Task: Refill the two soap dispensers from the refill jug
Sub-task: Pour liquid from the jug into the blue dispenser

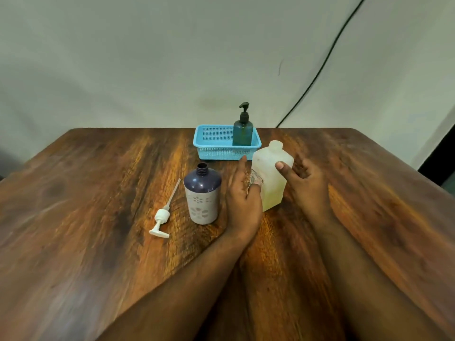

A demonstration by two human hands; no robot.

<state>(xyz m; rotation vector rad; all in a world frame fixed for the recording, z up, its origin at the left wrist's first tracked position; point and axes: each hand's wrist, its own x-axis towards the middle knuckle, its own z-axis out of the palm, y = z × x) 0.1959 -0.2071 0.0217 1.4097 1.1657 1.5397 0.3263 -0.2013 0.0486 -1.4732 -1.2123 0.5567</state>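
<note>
The translucent refill jug (272, 178) stands uncapped right of centre, with yellowish liquid in its lower part. My left hand (242, 195) holds its left side, fingers straight up along it and thumb on the label. My right hand (304, 183) grips the right corner, thumb on the front and fingers curled beside it. To the left stands an open purple and white dispenser bottle (202, 196). Its white pump (161, 217) lies on the table beside it. A dark teal dispenser (243, 130) with a black pump stands in the blue basket (214, 150).
The wooden table (86, 217) stretches wide to the left and right of the objects. A black cable (320, 67) runs down the pale wall behind the table. The basket sits near the table's far edge.
</note>
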